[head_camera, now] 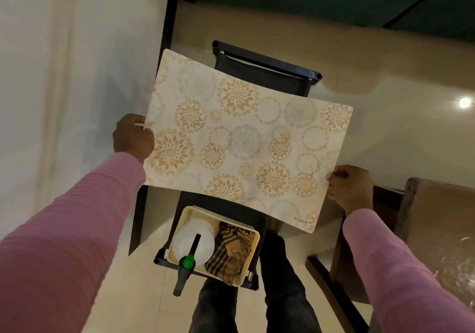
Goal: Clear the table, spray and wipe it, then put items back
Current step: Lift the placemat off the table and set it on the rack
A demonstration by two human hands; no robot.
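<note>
While my left hand (133, 137) and right hand (349, 188) are pinching the floral placemat (239, 137) by its short edges above the tray (183, 223), I am judging clearing underway: spray bottle (192, 242) and striped cloth (231, 250) are lying inside the tray, spraying and wiping seemingly unstarted.

A dark folding chair (259, 78) stands on a pale, glossy tiled floor (123, 296). On its seat sits a cream tray (226, 219) holding a white spray bottle (192, 240) with a green collar, beside a brown striped cloth (231, 251). At the right edge, part of a brown wooden table (442, 229) shows.
</note>
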